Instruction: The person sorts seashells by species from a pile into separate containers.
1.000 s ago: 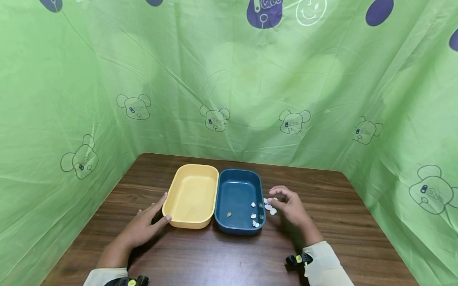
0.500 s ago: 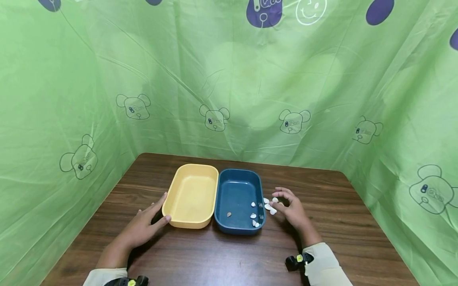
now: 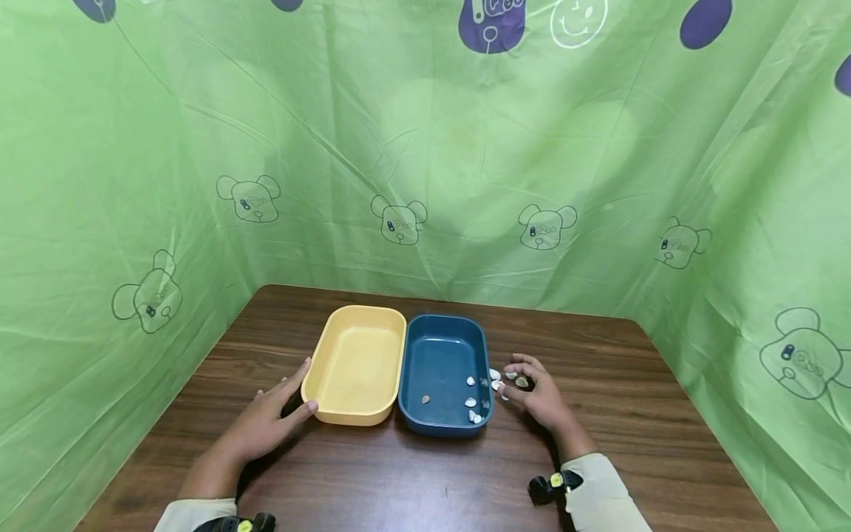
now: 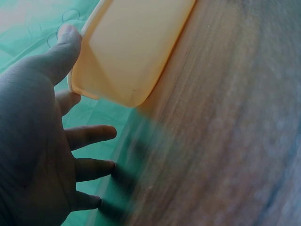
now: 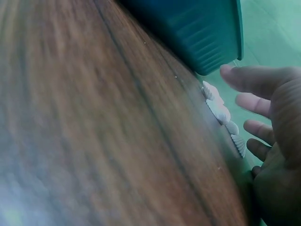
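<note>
My left hand (image 3: 269, 421) rests against a yellow plastic tray (image 3: 359, 362); thumb and index finger touch its near left corner, while the other fingers (image 4: 96, 169) spread out. Right of the tray, side by side with it, stands a dark blue tray (image 3: 439, 351) holding several small white seashells (image 3: 470, 403) and one brownish shell (image 3: 425, 399). Just above a loose cluster of seashells (image 3: 521, 382) beside the blue tray is my right hand (image 3: 544, 391), fingers loosely bent. Ridged white shells (image 5: 218, 110) show near its fingertips in the right wrist view; nothing appears gripped.
Both trays stand on a brown wood-grain table (image 3: 425, 480). A green curtain (image 3: 452, 162) printed with bear faces hangs around the back and sides. Each wrist wears a black strapped camera, such as the right one (image 3: 555, 485).
My right hand has shifted slightly toward me, uncovering shells behind it on the table. Shells near its thumb have moved a little. The left hand and both trays stay put.
</note>
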The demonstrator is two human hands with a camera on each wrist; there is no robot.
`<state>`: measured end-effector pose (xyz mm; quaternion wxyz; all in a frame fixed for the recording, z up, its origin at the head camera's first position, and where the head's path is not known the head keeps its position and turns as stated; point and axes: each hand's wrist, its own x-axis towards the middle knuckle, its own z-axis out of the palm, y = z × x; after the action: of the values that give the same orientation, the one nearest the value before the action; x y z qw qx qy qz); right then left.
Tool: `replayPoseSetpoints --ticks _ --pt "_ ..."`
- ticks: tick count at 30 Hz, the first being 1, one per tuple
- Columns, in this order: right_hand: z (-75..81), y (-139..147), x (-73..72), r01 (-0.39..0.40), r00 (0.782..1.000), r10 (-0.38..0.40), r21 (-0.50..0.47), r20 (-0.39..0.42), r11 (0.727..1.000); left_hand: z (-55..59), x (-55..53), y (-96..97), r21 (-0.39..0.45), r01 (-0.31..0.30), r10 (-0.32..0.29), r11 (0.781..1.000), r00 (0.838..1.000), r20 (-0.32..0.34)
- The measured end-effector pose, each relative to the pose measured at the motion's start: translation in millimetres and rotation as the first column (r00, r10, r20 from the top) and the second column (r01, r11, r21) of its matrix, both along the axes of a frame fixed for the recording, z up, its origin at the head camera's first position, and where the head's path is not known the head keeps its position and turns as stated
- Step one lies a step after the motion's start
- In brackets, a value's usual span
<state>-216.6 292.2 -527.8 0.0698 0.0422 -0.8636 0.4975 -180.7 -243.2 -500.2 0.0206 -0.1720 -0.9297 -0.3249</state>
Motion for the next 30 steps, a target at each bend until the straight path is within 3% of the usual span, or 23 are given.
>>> replayPoseSetpoints --ticks 14,23,30 --pt "-2.1 -2.1 1.7 0.006 1.000 -0.008 0.068 0.029 0.998 -2.1 -1.2 1.1 0.011 0.002 -0.002 1.000 1.000 0.003" --pt "-2.6 -8.2 4.3 0.031 0.999 -0.029 0.162 -0.019 0.986 -1.9 0.6 1.7 0.016 -0.001 0.001 1.000 1.000 0.018" --pt "-5.6 -8.8 2.9 0.048 0.999 -0.044 0.175 -0.027 0.983 -0.8 1.7 1.7 0.020 0.002 -0.003 1.000 1.000 0.009"
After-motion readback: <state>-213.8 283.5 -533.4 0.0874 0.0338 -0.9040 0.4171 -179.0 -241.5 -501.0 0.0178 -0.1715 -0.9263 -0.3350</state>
